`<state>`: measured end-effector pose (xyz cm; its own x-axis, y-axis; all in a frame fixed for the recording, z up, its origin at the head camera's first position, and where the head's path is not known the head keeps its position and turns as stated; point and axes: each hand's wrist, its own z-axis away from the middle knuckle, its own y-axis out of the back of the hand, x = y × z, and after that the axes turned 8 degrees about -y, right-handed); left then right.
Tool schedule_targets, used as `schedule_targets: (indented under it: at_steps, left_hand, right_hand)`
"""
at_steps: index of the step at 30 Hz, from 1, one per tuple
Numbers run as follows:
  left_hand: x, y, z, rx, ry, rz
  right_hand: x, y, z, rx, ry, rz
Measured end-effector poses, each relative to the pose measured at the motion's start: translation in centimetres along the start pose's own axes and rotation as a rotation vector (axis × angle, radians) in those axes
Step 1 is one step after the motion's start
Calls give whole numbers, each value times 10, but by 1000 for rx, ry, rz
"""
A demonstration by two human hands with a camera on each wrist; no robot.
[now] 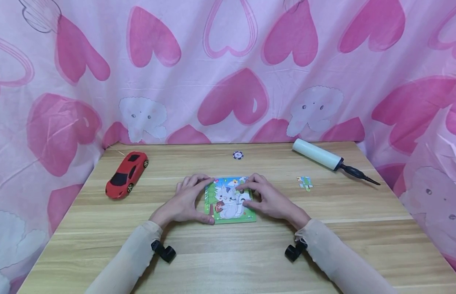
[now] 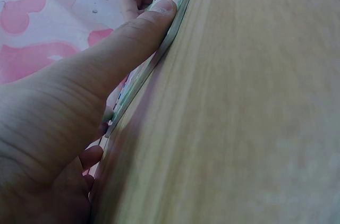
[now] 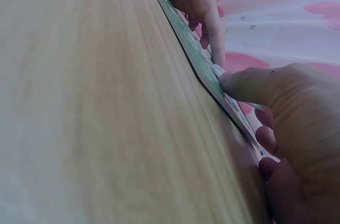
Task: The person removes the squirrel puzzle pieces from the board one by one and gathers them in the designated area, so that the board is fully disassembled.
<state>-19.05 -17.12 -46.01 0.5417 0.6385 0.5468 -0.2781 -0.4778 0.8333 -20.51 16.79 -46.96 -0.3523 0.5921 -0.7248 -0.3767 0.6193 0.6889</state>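
A square jigsaw puzzle [image 1: 228, 210] with a cartoon white cat and a green border lies on the wooden table in front of me. My left hand [image 1: 185, 202] holds its left side, the thumb at the near corner and the index finger at the far one. Thumb and index finger of my right hand [image 1: 270, 198] pinch a puzzle piece [image 1: 246, 197] with white on it at the puzzle's right side. Dark gaps show beside that piece. From the right wrist, the puzzle board [image 3: 192, 57] appears nearly edge-on, with the right thumb over it.
Right of the right hand lies a loose puzzle piece [image 1: 305, 183]. A red toy car [image 1: 126, 175] stands at the left. Farther back are a round blue-and-white chip [image 1: 238, 155] and a pale hand pump [image 1: 317, 154] with a black nozzle. A pink heart-print curtain [image 1: 228, 102] hangs behind.
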Motion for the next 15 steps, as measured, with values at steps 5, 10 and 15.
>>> schedule_targets:
  at_steps: [5,10,15]
  left_hand:
    - [0,0,0,-2,2,2]
    - [-1,0,0,-1,0,-2]
    - [-2,-1,0,-1,0,-6]
  right_hand:
    - [0,0,0,14,-3,-13]
    - [-1,3,0,26,-12,-38]
    - [0,8,1,46,-25,-50]
